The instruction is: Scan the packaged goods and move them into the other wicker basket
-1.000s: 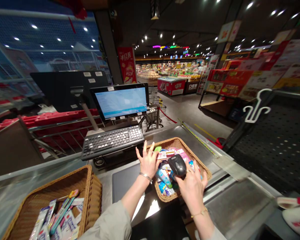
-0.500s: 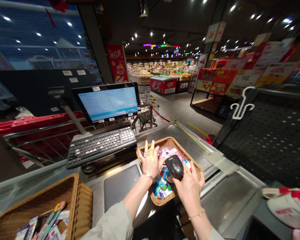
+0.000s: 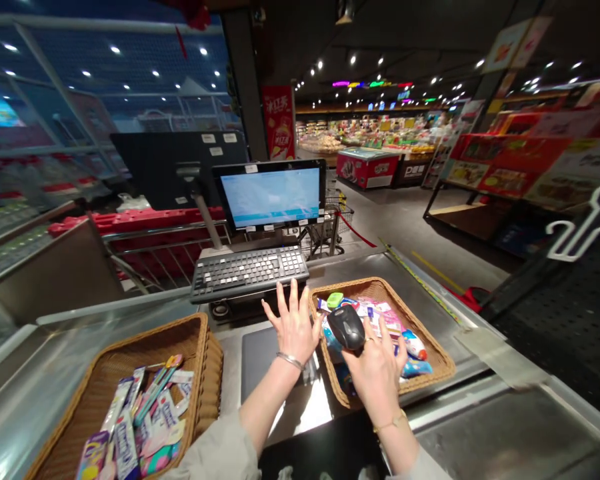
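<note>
My right hand [image 3: 377,367] is closed on the near edge of a black computer mouse [image 3: 347,327], thumb below it and fingers along its right side. The mouse is above the left part of a wicker basket [image 3: 445,367]. Inside that basket are small colourful packages, among them a green item [image 3: 335,299] and a blue-and-white one [image 3: 414,344]. With fingers spread, my left hand [image 3: 295,327] is at the basket's left rim, in front of the keyboard [image 3: 250,272], and holds nothing. Whether its thumb touches the rim I cannot tell.
At the left, a second wicker basket [image 3: 211,373] holds toothpaste-like boxes and toothbrush-like sticks. Behind the keyboard stands a lit monitor [image 3: 273,197]. A dark flat panel [image 3: 257,360] is set in the metal counter [image 3: 495,427]. At the right hangs a white hanger [image 3: 573,240].
The view has turned left, showing more of the left basket. My left hand has moved off the right basket's contents to its left rim. The mouse and right hand have shifted left over that basket.
</note>
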A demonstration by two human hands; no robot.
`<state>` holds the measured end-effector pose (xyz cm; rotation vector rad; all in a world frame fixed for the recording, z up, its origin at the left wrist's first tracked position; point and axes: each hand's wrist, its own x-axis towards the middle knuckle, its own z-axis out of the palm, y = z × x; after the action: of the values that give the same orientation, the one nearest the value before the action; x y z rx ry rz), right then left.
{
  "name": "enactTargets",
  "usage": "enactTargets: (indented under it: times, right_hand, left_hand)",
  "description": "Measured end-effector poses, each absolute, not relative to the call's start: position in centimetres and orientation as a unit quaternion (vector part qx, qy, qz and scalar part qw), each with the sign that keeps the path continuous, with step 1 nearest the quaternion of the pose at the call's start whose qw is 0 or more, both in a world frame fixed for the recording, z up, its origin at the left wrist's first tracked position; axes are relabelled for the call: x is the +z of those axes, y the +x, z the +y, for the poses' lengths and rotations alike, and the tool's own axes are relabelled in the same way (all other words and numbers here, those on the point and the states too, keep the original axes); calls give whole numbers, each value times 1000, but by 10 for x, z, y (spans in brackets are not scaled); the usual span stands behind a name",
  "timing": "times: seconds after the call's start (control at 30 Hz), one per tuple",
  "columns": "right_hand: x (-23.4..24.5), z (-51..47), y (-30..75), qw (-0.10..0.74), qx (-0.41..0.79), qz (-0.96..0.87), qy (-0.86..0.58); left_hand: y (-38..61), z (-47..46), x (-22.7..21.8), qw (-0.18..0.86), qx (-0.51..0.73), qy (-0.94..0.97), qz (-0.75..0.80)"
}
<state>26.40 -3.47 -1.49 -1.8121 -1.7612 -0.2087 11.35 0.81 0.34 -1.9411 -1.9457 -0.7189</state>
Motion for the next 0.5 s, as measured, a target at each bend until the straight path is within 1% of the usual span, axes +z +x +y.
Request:
enactTargets:
  times: [0.5]
  right_hand:
    - [-15,-40,172,313,-53,-763,-563]
  left_hand:
    - [4,-62,-2,174,-211,-589,-760]
